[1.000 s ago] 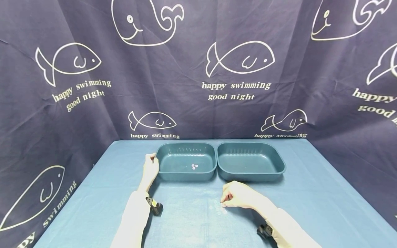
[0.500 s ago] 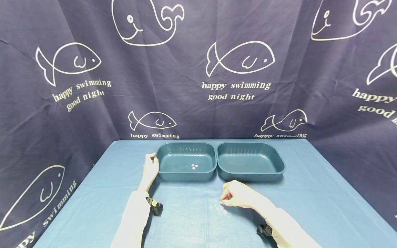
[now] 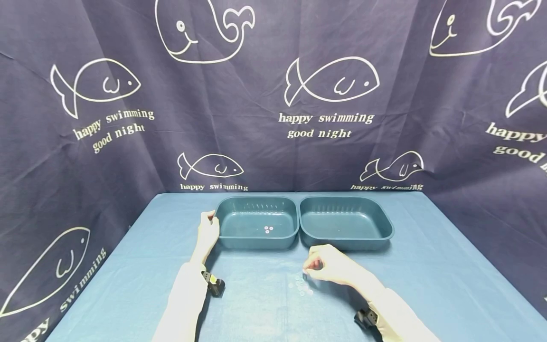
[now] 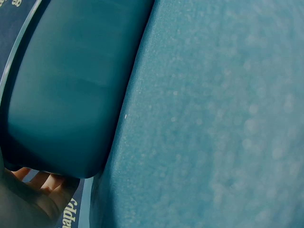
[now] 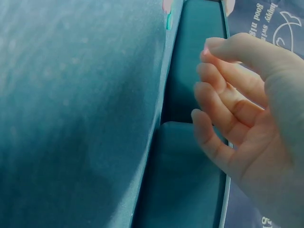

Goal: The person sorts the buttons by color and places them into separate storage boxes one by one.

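Observation:
In the head view my left hand (image 3: 208, 229) grips the left end of a teal plastic bin (image 3: 256, 243); the left wrist view shows its fingers (image 4: 52, 183) against the bin's end wall. Three small round pink pieces (image 3: 267, 230), like buttons, lie inside that bin. My right hand (image 3: 331, 266) is just above the table, in front of a second teal bin (image 3: 347, 244). Its thumb and index finger pinch a tiny pink piece (image 5: 205, 49), mostly hidden by the fingertips. Beneath and left of this hand lies a loose group of small pale pieces (image 3: 301, 286).
Both bins stand side by side near the far edge of a blue cloth-covered table (image 3: 248, 294). Behind them hangs a dark curtain (image 3: 256, 142) with white fish prints. Each wrist carries a small black camera (image 3: 215, 286).
My right hand has risen slightly from the group of small pieces, with a pink piece between thumb and finger. The left hand and both bins stay in place.

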Motion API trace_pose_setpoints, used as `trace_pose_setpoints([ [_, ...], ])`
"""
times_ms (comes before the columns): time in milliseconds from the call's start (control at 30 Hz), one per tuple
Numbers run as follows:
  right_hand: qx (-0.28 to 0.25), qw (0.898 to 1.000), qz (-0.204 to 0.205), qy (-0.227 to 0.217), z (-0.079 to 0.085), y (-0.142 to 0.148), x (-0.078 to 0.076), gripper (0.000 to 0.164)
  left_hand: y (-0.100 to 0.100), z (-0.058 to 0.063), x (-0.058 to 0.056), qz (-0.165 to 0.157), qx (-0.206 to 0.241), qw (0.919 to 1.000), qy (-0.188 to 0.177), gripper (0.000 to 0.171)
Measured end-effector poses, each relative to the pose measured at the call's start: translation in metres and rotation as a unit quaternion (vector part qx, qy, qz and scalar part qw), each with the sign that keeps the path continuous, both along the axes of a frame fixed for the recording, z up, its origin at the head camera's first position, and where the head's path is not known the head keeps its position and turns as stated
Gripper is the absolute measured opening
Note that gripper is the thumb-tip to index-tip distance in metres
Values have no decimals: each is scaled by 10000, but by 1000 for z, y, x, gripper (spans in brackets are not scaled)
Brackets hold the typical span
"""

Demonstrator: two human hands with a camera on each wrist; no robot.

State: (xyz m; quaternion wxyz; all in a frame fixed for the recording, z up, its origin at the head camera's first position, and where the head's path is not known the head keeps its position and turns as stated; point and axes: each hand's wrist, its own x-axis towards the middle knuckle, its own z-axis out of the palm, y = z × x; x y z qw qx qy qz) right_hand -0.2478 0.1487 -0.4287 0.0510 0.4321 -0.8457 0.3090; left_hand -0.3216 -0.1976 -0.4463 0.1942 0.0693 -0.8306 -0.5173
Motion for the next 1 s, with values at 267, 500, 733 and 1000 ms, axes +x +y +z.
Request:
trace_pose_setpoints([
  [267, -179, 9998, -81, 11, 5, 2, 1, 7, 0, 0, -2, 16, 31, 10000, 58, 30],
  [500, -168, 9996, -136, 174, 10, 4, 0, 9, 0, -1, -2, 11, 68, 10000, 44, 30],
  [733, -312, 9989, -170, 305, 16, 4, -3, 10, -1, -2, -2, 6, 64, 10000, 11, 30],
  [1000, -328, 9983, -313, 362, 24, 2, -6, 15, 0, -3, -2, 12, 53, 10000, -12, 30],
])
